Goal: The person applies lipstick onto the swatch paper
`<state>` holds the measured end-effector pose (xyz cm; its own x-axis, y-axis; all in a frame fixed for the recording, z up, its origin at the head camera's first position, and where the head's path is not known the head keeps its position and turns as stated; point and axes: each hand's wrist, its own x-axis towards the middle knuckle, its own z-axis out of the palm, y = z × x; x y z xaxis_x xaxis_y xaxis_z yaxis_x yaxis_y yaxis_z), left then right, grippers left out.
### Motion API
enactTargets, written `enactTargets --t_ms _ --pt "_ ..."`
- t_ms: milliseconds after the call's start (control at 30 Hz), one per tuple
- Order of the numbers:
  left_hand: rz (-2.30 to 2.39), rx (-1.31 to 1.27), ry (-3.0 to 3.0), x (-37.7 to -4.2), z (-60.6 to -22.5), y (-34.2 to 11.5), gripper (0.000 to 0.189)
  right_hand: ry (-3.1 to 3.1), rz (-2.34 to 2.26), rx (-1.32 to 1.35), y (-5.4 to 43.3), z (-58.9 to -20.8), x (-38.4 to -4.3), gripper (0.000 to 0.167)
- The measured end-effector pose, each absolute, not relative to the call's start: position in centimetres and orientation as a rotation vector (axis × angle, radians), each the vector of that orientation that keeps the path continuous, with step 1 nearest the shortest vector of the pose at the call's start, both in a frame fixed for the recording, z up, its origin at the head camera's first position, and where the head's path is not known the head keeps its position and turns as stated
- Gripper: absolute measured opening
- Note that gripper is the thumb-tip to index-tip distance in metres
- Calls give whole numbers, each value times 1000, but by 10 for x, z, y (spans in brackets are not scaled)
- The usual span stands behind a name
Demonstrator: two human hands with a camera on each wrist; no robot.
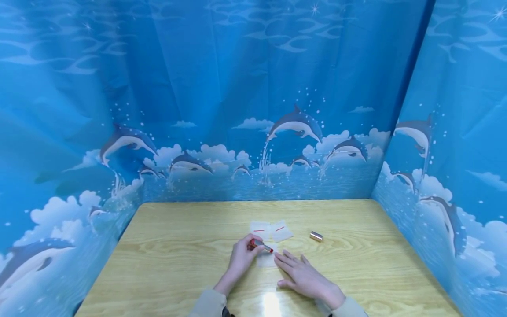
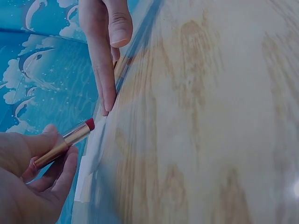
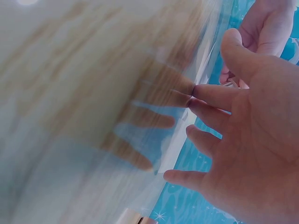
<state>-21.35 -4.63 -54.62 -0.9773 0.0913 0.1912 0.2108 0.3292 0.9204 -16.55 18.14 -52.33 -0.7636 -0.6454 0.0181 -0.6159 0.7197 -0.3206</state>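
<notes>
My left hand [image 1: 242, 256] pinches an uncapped lipstick [image 1: 261, 245] between thumb and fingers. Its red tip points right, over a small white sheet of paper [image 1: 265, 261]. In the left wrist view the lipstick [image 2: 65, 143] shows a gold and silver tube, its tip close to the paper. My right hand [image 1: 303, 275] lies with straight fingers, the fingertips touching the right edge of that sheet. In the right wrist view the right hand [image 3: 261, 126] has its fingers spread, and the left hand [image 3: 268, 28] appears behind it.
Farther back lie two white papers, the left paper [image 1: 259, 226] and the right paper [image 1: 282, 234], each bearing a red stroke. The lipstick cap [image 1: 316, 236] lies to their right on the wooden table [image 1: 178, 246]. Blue dolphin-printed curtains [image 1: 222, 88] surround the table.
</notes>
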Motion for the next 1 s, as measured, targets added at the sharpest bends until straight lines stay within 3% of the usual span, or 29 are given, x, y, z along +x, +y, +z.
enactTargets --t_ms 1000 --pt "-1380 -398 -2617 -209 -541 -47 21 2778 -490 -966 181 -525 -168 71"
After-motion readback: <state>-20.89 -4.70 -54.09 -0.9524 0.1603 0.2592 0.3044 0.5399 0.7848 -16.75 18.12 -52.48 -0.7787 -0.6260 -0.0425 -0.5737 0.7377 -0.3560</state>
